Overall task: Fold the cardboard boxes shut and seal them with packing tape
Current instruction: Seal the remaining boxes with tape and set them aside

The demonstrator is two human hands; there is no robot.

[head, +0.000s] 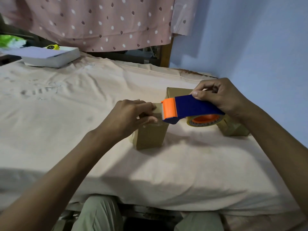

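Note:
A small brown cardboard box (pixel 150 135) stands upright on the bed in front of me. My left hand (pixel 133 114) rests on its top, fingers pinching the clear tape end against the box. My right hand (pixel 218 95) grips a blue and orange tape dispenser (pixel 188 108), whose orange blade end sits at the box's top right edge. The tape roll (pixel 205 121) hangs under the dispenser. A second cardboard box (pixel 179 92) stands behind the dispenser, mostly hidden. A third box (pixel 233 127) lies under my right wrist.
The bed (pixel 66 130) carries a pale pink sheet. A white flat box (pixel 50 56) with a yellow item on it lies at the far left. A dotted pink cloth (pixel 100 22) hangs behind. A blue wall (pixel 250 39) runs along the right.

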